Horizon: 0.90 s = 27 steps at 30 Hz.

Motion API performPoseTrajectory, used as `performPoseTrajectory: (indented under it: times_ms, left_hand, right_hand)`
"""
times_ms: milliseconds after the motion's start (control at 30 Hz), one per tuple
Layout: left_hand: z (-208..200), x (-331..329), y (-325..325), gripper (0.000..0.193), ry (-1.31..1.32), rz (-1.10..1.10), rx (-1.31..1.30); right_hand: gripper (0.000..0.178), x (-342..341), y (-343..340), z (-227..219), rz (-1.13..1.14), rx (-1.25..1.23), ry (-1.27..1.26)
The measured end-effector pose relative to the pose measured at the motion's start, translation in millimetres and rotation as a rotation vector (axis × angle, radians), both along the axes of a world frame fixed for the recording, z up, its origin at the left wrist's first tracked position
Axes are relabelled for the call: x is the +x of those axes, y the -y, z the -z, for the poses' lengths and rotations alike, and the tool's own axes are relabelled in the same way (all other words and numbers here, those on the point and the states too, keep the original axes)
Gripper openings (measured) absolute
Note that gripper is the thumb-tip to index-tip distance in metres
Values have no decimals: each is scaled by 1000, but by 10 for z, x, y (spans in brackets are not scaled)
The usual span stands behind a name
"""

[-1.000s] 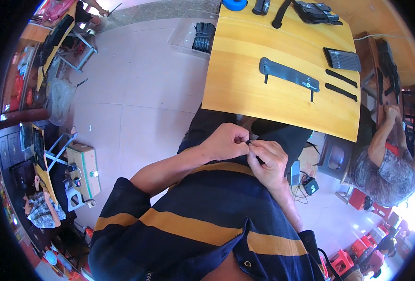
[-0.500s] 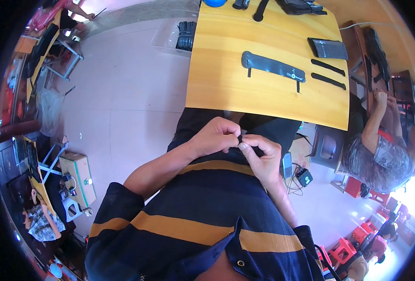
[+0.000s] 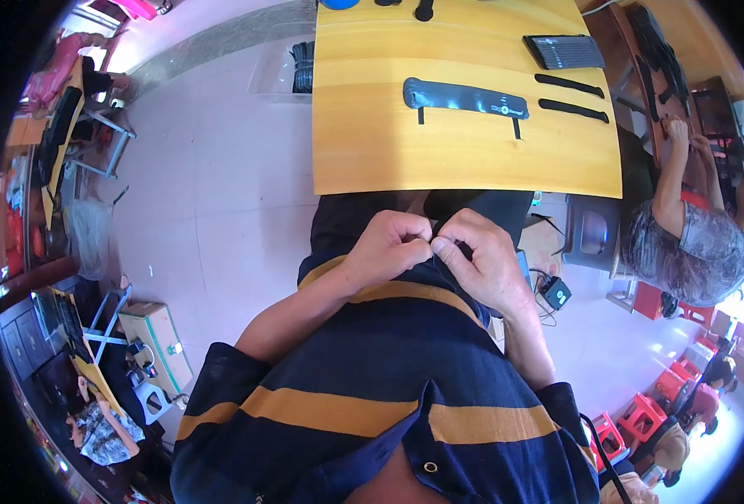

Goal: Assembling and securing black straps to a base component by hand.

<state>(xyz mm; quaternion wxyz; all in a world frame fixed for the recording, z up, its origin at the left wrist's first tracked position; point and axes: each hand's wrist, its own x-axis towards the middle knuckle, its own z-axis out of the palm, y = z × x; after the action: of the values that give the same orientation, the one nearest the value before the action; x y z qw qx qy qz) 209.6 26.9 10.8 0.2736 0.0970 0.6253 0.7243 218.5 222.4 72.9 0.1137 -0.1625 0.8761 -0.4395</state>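
Observation:
Over my lap, just off the near edge of the yellow table, my left hand and my right hand meet fingertip to fingertip. Each is closed in a pinch. What they hold is mostly hidden by the fingers; only something small and dark shows there, too little to name. On the table beyond lies a long, dark grey, flat sleeve with two short black tabs sticking out on its near side. To its right are a black strip and a second black strip, roughly parallel.
A flat black ribbed pack lies at the table's far right. Left of the table, a clear bin holds black bundles. A dark stool stands by the near right corner. At right a co-worker sits at another bench.
The view has shifted, so the table sits higher and farther left. My hands stay pinched together; the small black piece seen between my fingertips earlier is now barely visible.

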Motion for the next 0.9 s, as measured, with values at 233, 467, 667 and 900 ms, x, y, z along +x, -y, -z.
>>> performPoseTrajectory:
  times_ms: [233,467,667,900]
  left_hand:
    - [34,25,-9,19,-22,31,-19]
    - [23,49,-26,19,-127,-22,-99]
    - [115,81,9,16,-33,35,-89]
    - [-177,18,15,16,-120,76,-218]
  right_hand:
    - [24,-67,-5,7,-147,118,21]
    - [17,-75,47,80,-139,132,64]
    - [12,7,6,203,-70,37,16]
    - [15,38,-81,242,-31,-156,93]
